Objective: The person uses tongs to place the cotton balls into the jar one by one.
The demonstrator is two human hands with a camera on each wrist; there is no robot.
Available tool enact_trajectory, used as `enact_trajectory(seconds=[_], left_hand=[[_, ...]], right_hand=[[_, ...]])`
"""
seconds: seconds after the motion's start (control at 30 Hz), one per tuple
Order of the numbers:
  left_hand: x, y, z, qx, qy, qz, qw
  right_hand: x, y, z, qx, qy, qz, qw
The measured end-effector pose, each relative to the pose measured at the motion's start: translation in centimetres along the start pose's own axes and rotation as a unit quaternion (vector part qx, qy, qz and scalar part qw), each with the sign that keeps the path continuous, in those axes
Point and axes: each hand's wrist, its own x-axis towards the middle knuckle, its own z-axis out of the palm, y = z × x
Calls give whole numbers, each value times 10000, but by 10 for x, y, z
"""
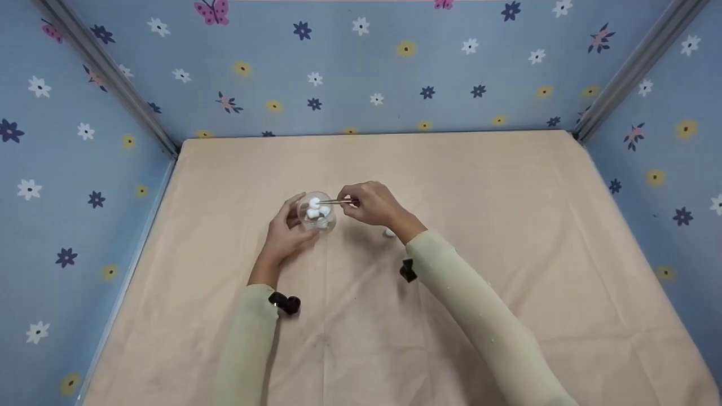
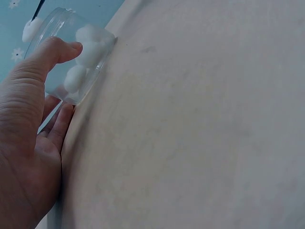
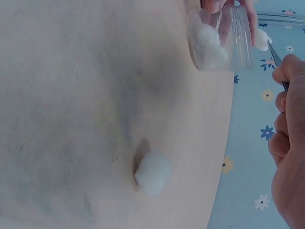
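My left hand (image 1: 282,234) grips a clear plastic jar (image 3: 242,45) around its side, thumb on the near wall. Several white cotton balls (image 2: 88,52) lie inside the jar, near its bottom. My right hand (image 1: 372,203) pinches a pair of metal tweezers (image 1: 338,201), pointing left. At the tweezers' tips is one white cotton ball (image 3: 262,40), just outside the jar's open mouth in both wrist views. Another cotton ball (image 3: 153,173) lies loose on the table; in the head view the right wrist partly covers it.
A beige cloth (image 1: 479,180) covers the table, with soft creases. Blue flowered panels (image 1: 361,67) stand behind the table and on both sides, with grey posts (image 1: 107,73) at the back corners. Each sleeve has a small black camera (image 1: 286,303) at the wrist.
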Motion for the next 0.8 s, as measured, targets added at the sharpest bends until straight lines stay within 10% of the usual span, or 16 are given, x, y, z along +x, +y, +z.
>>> enact_trajectory(seconds=[0.8], left_hand=[[2,-2,0,20,8,14,10000]], right_hand=[[-3,3,-5,68,-154,206,9996]])
